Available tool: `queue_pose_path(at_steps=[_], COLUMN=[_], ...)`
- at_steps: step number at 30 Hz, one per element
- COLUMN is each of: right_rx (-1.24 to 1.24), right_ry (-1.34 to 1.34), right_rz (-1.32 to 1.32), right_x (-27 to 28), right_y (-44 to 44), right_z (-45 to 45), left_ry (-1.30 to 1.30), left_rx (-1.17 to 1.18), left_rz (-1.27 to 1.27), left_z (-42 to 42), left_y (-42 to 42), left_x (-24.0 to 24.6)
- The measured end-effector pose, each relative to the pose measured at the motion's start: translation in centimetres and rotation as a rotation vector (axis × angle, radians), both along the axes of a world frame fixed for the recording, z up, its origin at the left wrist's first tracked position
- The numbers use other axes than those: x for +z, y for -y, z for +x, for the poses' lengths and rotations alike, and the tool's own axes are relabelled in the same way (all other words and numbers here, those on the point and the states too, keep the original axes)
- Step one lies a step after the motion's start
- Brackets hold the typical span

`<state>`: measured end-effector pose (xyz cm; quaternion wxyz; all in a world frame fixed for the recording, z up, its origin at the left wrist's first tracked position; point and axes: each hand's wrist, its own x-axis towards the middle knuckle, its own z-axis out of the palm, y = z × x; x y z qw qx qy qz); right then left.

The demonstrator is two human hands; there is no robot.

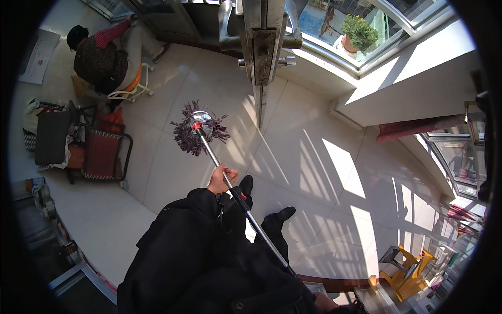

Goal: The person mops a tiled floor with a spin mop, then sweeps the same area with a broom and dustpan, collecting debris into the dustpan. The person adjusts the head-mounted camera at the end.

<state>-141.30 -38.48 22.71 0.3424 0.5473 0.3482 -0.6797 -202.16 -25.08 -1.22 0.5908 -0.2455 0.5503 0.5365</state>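
Note:
My left hand (222,179) grips the metal pole of a mop (215,159) partway along its length. The mop's round head of dark purple strands (192,135), with a shiny hub and a red joint, is beyond my feet, over the pale tiled floor (251,157). The pole runs diagonally from the head past a black and red collar and across my dark clothing. At the bottom edge my right hand (325,303) is partly visible near the pole's upper end; sleeve and picture edge hide its fingers, so its grip is unclear.
Ahead, the edge of an open door (261,62) with metal handles stands upright. A person (106,59) sits on a low chair at upper left, near a folding chair (102,153) with a red seat. Windows line the right. A yellow chair (408,274) stands at lower right.

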Motion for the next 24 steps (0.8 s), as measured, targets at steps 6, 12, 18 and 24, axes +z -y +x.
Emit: queue_pose_path(at_steps=[6, 12, 18, 24], right_rx=[0.424, 0.482, 0.474, 0.447], right_ry=[0.231, 0.252, 0.127, 0.194], right_rz=[0.565, 0.483, 0.434, 0.342], right_x=[1.0, 0.4, 0.2, -2.2], right_y=[-0.9, 0.7, 1.1, 2.6], right_z=[-2.3, -1.9, -0.7, 3.2], left_ry=[-0.093, -0.066, -0.169, -0.138], left_rx=[0.089, 0.002, 0.016, -0.008], left_rz=[-0.110, -0.011, -0.161, -0.157], left_z=[1.8, 2.8, 3.6, 4.5], left_y=[-0.2, -1.3, 0.3, 1.2], left_x=[-1.9, -2.6, -2.3, -0.8])
